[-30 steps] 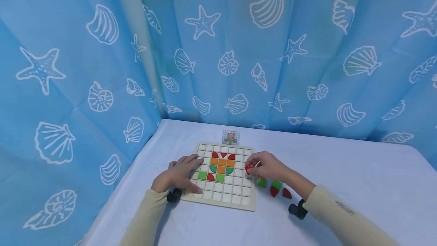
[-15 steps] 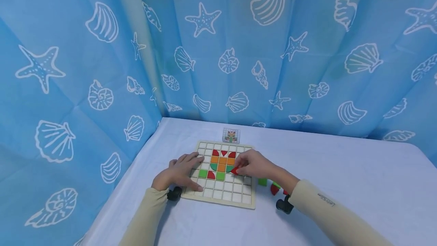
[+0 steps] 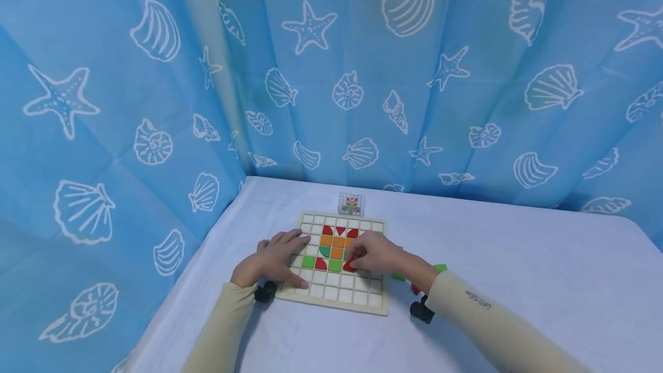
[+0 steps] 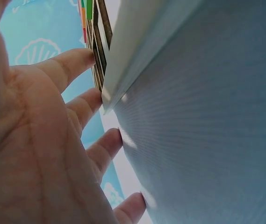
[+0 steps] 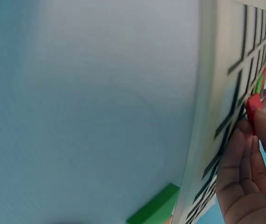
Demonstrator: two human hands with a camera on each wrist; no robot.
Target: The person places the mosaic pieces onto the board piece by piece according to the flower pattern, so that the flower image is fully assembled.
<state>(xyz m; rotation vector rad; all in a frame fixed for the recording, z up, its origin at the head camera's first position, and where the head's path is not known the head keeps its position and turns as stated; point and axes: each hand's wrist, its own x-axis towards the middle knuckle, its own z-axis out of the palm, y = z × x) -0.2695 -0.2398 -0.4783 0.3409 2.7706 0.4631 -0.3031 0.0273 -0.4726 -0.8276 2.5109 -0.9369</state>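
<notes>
A pale grid board (image 3: 331,301) lies on the white table, with red, orange and green tiles set in its middle cells. My left hand (image 3: 274,261) rests spread over the board's left edge; in the left wrist view some of its fingertips (image 4: 88,56) touch the board and others reach the cloth beside it. Between thumb and fingers my right hand (image 3: 375,253) pinches a red tile (image 5: 253,107), low over the cell right of a green square tile (image 3: 335,265). A red quarter-round tile (image 3: 321,264) sits left of that green one.
A small pattern card (image 3: 351,204) stands just behind the board. Loose green (image 5: 156,205) and red tiles lie right of the board, partly hidden by the right forearm (image 3: 419,272). A blue shell-print curtain (image 3: 336,73) hangs behind the table.
My right hand has moved left from the board's right edge with the red tile, bringing it in beside the green square tile. The left hand has stayed in place.
</notes>
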